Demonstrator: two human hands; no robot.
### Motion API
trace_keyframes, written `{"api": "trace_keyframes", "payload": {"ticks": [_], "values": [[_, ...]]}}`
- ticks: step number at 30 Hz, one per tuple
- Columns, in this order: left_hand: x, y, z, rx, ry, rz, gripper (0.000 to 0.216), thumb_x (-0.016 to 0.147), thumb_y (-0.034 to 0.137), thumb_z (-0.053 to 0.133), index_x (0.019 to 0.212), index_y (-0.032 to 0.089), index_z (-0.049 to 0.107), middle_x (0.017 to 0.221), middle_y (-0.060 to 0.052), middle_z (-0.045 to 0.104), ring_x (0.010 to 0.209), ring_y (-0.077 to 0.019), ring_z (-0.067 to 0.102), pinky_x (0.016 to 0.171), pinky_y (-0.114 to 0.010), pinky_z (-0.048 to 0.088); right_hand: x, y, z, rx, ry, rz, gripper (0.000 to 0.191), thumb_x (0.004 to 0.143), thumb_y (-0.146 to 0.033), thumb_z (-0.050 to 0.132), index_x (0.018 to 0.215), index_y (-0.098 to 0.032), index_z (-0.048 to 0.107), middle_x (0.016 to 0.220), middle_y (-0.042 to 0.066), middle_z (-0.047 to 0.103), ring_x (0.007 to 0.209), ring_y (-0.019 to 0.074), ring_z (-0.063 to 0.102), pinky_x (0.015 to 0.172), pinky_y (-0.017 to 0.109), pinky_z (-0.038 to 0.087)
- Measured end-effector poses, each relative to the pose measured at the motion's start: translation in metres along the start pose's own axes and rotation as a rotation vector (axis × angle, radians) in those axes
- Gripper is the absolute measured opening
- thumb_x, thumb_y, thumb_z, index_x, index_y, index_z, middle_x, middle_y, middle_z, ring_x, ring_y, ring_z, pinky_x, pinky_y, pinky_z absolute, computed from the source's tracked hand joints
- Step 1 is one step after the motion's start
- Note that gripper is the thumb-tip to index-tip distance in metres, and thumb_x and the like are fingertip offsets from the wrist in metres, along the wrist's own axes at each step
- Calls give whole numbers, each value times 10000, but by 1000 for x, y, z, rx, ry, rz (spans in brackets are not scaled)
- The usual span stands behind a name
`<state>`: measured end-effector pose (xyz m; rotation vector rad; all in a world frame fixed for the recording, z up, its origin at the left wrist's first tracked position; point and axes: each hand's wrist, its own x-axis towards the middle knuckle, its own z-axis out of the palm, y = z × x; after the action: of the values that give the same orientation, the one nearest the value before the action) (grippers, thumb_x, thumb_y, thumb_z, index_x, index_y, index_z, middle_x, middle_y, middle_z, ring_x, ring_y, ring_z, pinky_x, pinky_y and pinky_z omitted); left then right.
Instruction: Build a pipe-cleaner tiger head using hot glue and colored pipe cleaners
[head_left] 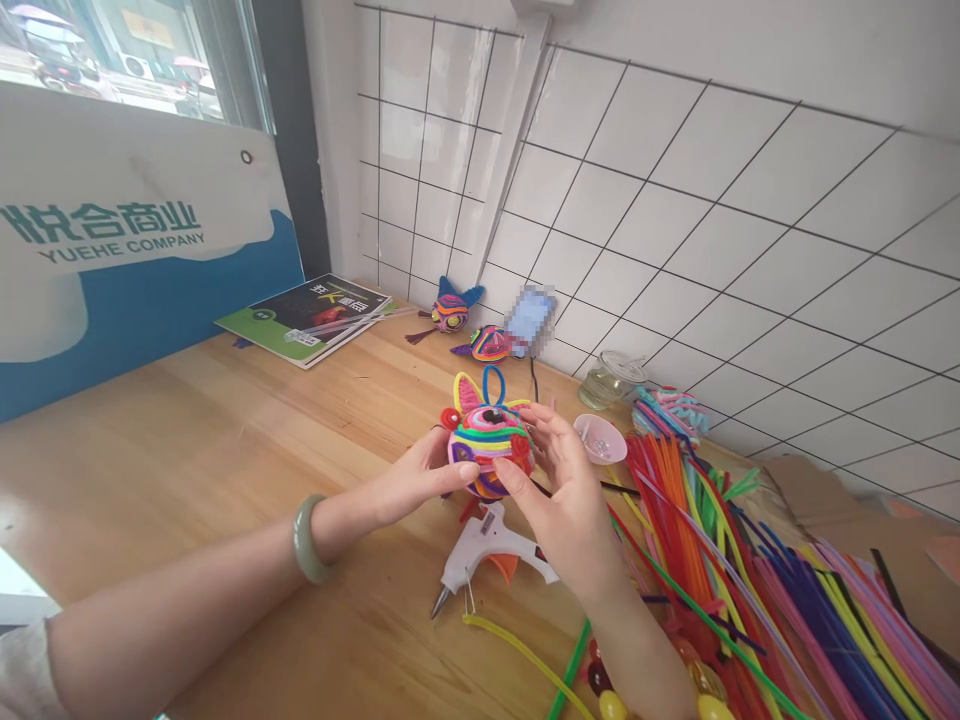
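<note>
Above wooden table (pixel 187 450), ornament (pixel 487 440) loops-up.

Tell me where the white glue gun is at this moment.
In the head view, the glue gun lies on the wooden table at centre, just below the striped pipe-cleaner ball held in both hands, left of the pile of pipe cleaners.

You have one view only, from the camera on your head, looking forward and down across the wooden tabletop (pixel 187 440) toward the corner where two white gridded walls (pixel 675 200) meet. It sits close: your forearms enter from the lower edge and both hands sit near the centre. The window (pixel 112 50) and a blue-and-white sign (pixel 112 260) fill the upper left.
</note>
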<state>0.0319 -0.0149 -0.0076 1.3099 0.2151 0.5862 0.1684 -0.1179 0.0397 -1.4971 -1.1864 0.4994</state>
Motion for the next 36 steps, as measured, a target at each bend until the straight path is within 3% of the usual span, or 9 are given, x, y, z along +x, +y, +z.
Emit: {"api": "trace_keyframes", "payload": {"ticks": [4, 8, 11, 14, 17, 19, 24, 30, 36], "values": [[0, 4, 5, -55, 20, -17, 483, 784, 399, 689, 1182, 166, 544, 1148, -120, 649, 1043, -273, 607, 813, -331, 501, -2, 1, 5, -20, 10, 1, 497, 790, -358, 671, 1239, -257, 483, 1332, 83, 521, 1246, 244, 489, 1069, 465, 395], [1, 3, 3, -48, 56, 34, 461, 819, 371, 658, 1219, 169, 550, 1195, -114, 639, 1111, -274, 582, 935, -373, 463, 3, -1, -1, 136, -21, 19, 412, 832, -415, 623, 1193, -252, 509, 1278, 87, 570, 1201, 224, 540, 1029, 427, 440], [3, -1, -2, -38, 69, 24, 454, 820, 414, 641, 1188, 154, 587, 1071, -113, 681, 949, -259, 638, 813, -350, 503, 13, 5, -21, 110, 94, 47, 415, 826, -438, 620, 1177, -238, 524, 1239, 97, 601, 1141, 212, 588, 983, 391, 473], [6, -3, -5, -105, 55, -1, 439, 835, 435, 609, 1164, 145, 615, 1008, -118, 696, 848, -251, 653, 714, -331, 508, 24, 24, -51, -175, 114, 71, 382, 827, -417, 596, 1144, -205, 562, 1144, 104, 652, 1065, 213, 624, 925, 385, 499], [11, -4, -8, -266, 59, 62, 423, 840, 371, 618, 1207, 161, 604, 1172, -123, 658, 1059, -281, 615, 897, -368, 473, 32, 48, -80, -698, -77, 157, 296, 899, -328, 432, 1077, -181, 618, 1084, 97, 689, 951, 189, 667, 834, 337, 516], [14, -4, -10, -336, 70, 80, 413, 848, 329, 614, 1229, 170, 591, 1260, -125, 615, 1155, -288, 568, 976, -395, 430, 33, 61, -90, -836, -128, 222, 244, 859, -246, 458, 971, -171, 661, 995, 106, 716, 892, 211, 679, 788, 338, 505], [16, -3, -18, -385, 152, 36, 326, 863, 310, 589, 1151, 159, 615, 1262, -136, 610, 1153, -295, 570, 871, -346, 465, 26, 73, -78, -1079, -269, 358, 127, 732, -162, 571, 814, -194, 663, 811, 102, 717, 779, 261, 688, 600, 307, 445], [15, 1, -19, -482, 172, -4, 313, 841, 297, 597, 1112, 145, 638, 1115, -126, 684, 979, -240, 643, 739, -275, 475, 25, 72, -61, -1264, -318, 425, 294, 777, -70, 474, 1037, -118, 603, 925, 202, 699, 889, 286, 683, 669, 330, 444], [16, -2, -22, -504, 188, -32, 302, 830, 307, 609, 1076, 141, 665, 1093, -126, 689, 951, -225, 635, 752, -280, 483, 23, 69, -57, -1322, -311, 417, 346, 748, 28, 415, 1004, -121, 594, 917, 190, 707, 890, 298, 690, 663, 339, 448]]}}
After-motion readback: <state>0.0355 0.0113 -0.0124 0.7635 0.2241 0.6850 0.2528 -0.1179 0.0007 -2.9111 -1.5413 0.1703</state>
